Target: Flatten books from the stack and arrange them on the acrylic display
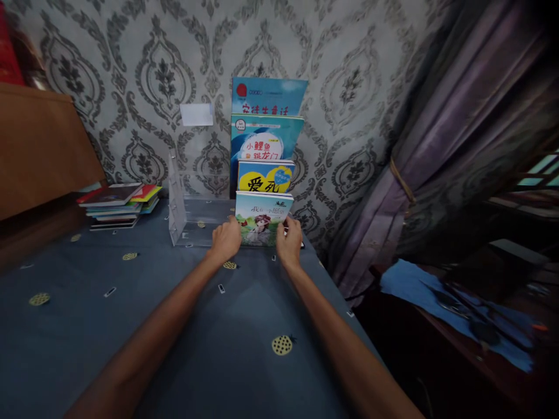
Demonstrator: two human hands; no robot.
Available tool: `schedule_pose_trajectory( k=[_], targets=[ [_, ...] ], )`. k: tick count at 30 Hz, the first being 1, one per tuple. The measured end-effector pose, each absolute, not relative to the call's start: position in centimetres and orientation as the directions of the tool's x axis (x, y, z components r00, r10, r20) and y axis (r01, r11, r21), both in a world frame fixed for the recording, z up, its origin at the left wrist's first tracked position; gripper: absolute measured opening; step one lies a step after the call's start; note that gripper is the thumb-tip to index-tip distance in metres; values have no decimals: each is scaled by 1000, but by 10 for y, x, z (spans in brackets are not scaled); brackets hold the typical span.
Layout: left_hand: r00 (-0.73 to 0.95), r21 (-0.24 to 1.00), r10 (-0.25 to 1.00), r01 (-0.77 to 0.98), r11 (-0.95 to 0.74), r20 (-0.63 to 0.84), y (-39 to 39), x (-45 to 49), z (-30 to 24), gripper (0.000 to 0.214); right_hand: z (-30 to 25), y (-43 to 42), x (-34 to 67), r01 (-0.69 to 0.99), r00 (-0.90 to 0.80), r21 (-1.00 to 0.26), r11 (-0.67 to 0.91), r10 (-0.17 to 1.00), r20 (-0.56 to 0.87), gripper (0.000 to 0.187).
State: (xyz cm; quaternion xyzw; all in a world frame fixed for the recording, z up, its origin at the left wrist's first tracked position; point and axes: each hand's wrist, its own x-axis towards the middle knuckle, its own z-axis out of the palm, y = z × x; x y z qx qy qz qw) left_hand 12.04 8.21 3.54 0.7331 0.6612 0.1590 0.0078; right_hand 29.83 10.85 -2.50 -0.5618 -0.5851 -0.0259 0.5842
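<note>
The front book [262, 219] stood upright in the lowest tier of a clear rack [183, 212] at the far edge of the table [131, 326], against the wall. The left hand [226, 240] gripped its left edge and the right hand [289, 240] its right edge, fingers curled around the cover. Three more books [265, 135] rose in steps behind it. A stack of books [117, 205] lay well apart to the left; a curtain [441, 145] hung on the right.
</note>
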Motion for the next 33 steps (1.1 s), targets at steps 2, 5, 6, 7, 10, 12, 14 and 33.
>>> schedule_pose_trajectory(
  k=[2, 5, 6, 7, 10, 12, 14, 33],
  targets=[
    [68, 233, 973, 965, -121, 222, 83, 120, 35, 34, -25, 108, 298, 702, 310, -615, 358, 623, 718, 26],
    [68, 252, 972, 960, -125, 223, 85, 120, 33, 34, -26, 108, 297, 724, 312, -603, 336, 619, 721, 23],
    [72, 259, 972, 957, -131, 225, 85, 119, 33, 33, -26, 109, 297, 730, 313, -599, 329, 619, 721, 22],
    [76, 267, 971, 954, -137, 227, 86, 118, 32, 32, -26, 109, 296, 735, 313, -596, 323, 619, 721, 22],
    [92, 293, 966, 942, -163, 241, 89, 116, 31, 29, -26, 109, 295, 745, 307, -588, 315, 619, 722, 23],
    [103, 310, 960, 933, -185, 261, 91, 114, 31, 27, -25, 108, 294, 749, 303, -583, 314, 620, 723, 23],
    [114, 326, 952, 922, -208, 286, 93, 113, 32, 25, -23, 107, 294, 758, 296, -573, 311, 619, 727, 25],
    [171, 316, 947, 914, -255, 271, 93, 110, 42, 31, -16, 115, 290, 813, 301, -512, 278, 552, 778, 45]
  ],
)
